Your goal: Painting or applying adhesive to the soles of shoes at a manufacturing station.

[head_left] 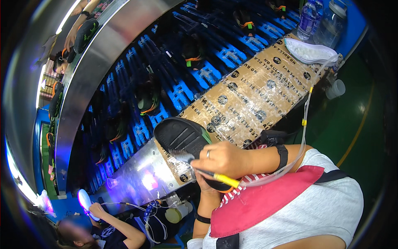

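Observation:
My right hand (pixel 224 157), with a ring on one finger, is closed around a glue brush (pixel 226 179). Its handle has a yellow end joined to a clear tube, and its pale bristles touch or nearly touch a shoe (pixel 178 135). This black shoe is turned so its grooved sole faces up, with green along one side and a bit of orange at the near end. From below, my left hand (pixel 205 183) grips the shoe's near end; most of its fingers are hidden behind the right hand and the shoe.
A cardboard-covered ledge (pixel 248 89) runs beside a conveyor with blue slats (pixel 207 74), which carry several black shoes. White soles (pixel 311 52), water bottles (pixel 306 20) and a clear jug (pixel 330 25) stand at its far right. A co-worker's hand (pixel 97 211) holds a lit white sole at lower left.

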Tool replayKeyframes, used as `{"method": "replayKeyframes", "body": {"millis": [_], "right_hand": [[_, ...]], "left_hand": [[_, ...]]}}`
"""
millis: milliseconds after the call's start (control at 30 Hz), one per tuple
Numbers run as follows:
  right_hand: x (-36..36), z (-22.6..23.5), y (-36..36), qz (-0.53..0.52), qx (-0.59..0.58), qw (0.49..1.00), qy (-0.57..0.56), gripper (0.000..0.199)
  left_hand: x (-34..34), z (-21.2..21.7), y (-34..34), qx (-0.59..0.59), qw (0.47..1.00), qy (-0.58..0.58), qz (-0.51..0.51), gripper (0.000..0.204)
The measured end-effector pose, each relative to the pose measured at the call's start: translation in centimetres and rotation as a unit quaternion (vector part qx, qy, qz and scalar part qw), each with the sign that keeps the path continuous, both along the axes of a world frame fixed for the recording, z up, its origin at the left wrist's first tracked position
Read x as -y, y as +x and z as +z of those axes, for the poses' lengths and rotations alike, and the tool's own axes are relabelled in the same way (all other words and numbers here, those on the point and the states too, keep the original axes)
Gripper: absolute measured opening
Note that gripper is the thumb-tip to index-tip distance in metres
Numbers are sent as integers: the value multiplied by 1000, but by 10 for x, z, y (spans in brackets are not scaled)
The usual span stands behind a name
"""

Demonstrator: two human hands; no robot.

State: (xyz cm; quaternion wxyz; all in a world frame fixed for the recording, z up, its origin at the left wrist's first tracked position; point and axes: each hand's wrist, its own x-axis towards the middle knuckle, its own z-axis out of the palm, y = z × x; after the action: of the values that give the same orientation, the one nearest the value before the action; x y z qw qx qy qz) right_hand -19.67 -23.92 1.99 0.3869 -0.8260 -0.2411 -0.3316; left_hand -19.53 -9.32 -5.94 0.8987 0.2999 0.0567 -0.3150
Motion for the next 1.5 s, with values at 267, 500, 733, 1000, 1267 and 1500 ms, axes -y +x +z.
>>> {"method": "replayKeyframes", "body": {"millis": [267,500,733,1000,1267,1500], "right_hand": [[0,-5,-4,-23,5,997,67,19],[-3,-8,-9,85,-40,991,91,21],[-11,-16,-16,100,-67,989,80,21],[-6,-17,-18,194,-172,949,180,26],[5,-14,-15,190,-234,942,146,28],[10,-2,-15,273,-190,931,149,25]], "left_hand": [[-13,-10,12,-8,1000,-2,-4,70],[-15,-11,23,-2,999,-43,5,69],[0,-2,37,66,990,-119,45,67],[-8,9,54,126,971,-197,48,65],[-26,9,62,154,976,-146,38,66],[-38,18,67,179,980,-85,21,70]]}}
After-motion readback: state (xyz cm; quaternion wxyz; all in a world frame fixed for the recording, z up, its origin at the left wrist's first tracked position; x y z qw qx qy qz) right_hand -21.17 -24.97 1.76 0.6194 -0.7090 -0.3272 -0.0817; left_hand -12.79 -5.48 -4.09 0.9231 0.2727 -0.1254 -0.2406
